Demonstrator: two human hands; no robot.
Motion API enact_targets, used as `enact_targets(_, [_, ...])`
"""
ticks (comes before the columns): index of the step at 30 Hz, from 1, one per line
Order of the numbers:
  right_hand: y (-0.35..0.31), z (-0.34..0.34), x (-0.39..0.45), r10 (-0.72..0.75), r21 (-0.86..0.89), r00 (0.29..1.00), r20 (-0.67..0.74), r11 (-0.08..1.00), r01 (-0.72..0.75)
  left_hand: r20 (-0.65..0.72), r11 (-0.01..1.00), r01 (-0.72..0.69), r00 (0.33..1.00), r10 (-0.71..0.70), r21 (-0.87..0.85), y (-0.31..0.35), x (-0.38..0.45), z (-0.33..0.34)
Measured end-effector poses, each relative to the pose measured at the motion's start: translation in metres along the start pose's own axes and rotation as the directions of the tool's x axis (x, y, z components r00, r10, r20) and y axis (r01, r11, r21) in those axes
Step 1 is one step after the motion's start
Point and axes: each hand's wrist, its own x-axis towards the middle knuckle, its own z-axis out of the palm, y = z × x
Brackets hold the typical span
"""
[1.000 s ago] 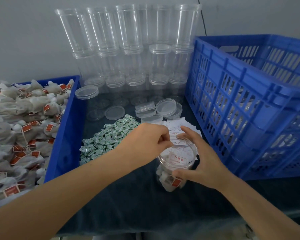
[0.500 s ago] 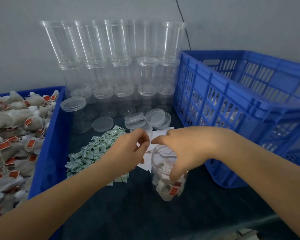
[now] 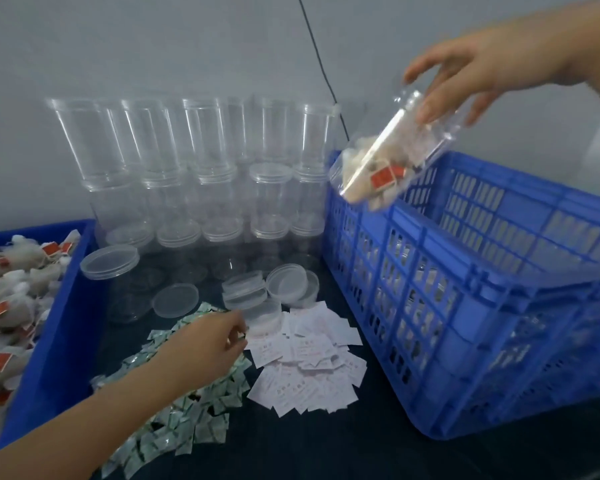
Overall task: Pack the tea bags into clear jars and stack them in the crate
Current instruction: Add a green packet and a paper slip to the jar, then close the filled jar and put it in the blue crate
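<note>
My right hand point(image 3: 465, 81) grips the top end of a clear jar point(image 3: 385, 168) filled with tea bags. The jar hangs tilted in the air over the near-left corner of the blue slatted crate point(image 3: 482, 271). My left hand point(image 3: 212, 341) hovers low over the green sachets point(image 3: 187, 420), its curled fingertips next to a loose clear lid point(image 3: 260, 313). Whether those fingers hold anything is not visible. Loose tea bags point(image 3: 14, 289) with red tags fill the blue tray point(image 3: 66, 306) at the left.
Empty clear jars point(image 3: 205, 168) are stacked in rows against the back wall. One lidded jar point(image 3: 118, 278) and several loose lids point(image 3: 288, 282) stand in front of them. White paper slips point(image 3: 309, 368) lie scattered beside the crate. A black cable point(image 3: 319, 64) runs down the wall.
My right hand lifted the filled jar off the table and carried it up and right over the crate. My left hand let go of the jar's mouth and dropped toward the lids.
</note>
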Motion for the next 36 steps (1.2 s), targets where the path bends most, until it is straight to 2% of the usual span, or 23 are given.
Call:
enact_targets(3, [0.037, -0.02, 0.026, 0.113, 0.043, 0.982, -0.153, 0.993, -0.108, 0.05, 0.998, 0.017, 0.999, -0.02, 0.064, -0.01, 0.002, 0.006])
enact_targets(6, [0.083, -0.024, 0.055, 0.22, -0.037, 0.954, -0.203, 0.972, -0.232, 0.072, 0.997, 0.044, 0.996, -0.048, 0.057, -0.018, 0.003, 0.01])
enact_targets(9, [0.123, -0.011, 0.071, 0.315, -0.198, 0.935, -0.164, 0.918, -0.344, 0.107, 0.998, 0.031, 0.994, -0.037, 0.063, -0.018, 0.007, 0.012])
enact_targets(15, [0.193, 0.021, 0.074, 0.466, -0.337, 0.884, -0.043, 0.826, -0.452, 0.088, 0.996, -0.045, 0.995, 0.039, 0.071, -0.003, 0.028, 0.015])
enact_targets(18, [0.216, 0.03, 0.075, 0.492, -0.45, 0.87, 0.025, 0.783, -0.43, 0.085, 0.997, -0.056, 0.995, 0.051, 0.048, 0.002, 0.034, 0.019])
enact_targets(22, [0.231, 0.048, 0.071, 0.532, -0.689, 0.834, 0.144, 0.659, -0.302, 0.075, 0.996, -0.082, 0.994, 0.078, 0.046, 0.002, 0.037, 0.023])
enact_targets(28, [0.235, 0.083, 0.05, 0.627, -0.731, 0.64, 0.444, 0.667, -0.145, 0.072, 0.997, -0.079, 0.994, 0.078, 0.01, -0.003, 0.038, 0.023])
enact_targets(32, [0.236, 0.095, 0.039, 0.649, -0.716, 0.537, 0.538, 0.688, -0.115, 0.068, 0.997, -0.075, 0.995, 0.074, 0.009, -0.006, 0.038, 0.023])
enact_targets(36, [0.232, 0.102, 0.031, 0.703, -0.746, 0.412, 0.58, 0.661, -0.076, 0.062, 0.996, -0.087, 0.994, 0.086, 0.012, -0.005, 0.037, 0.024])
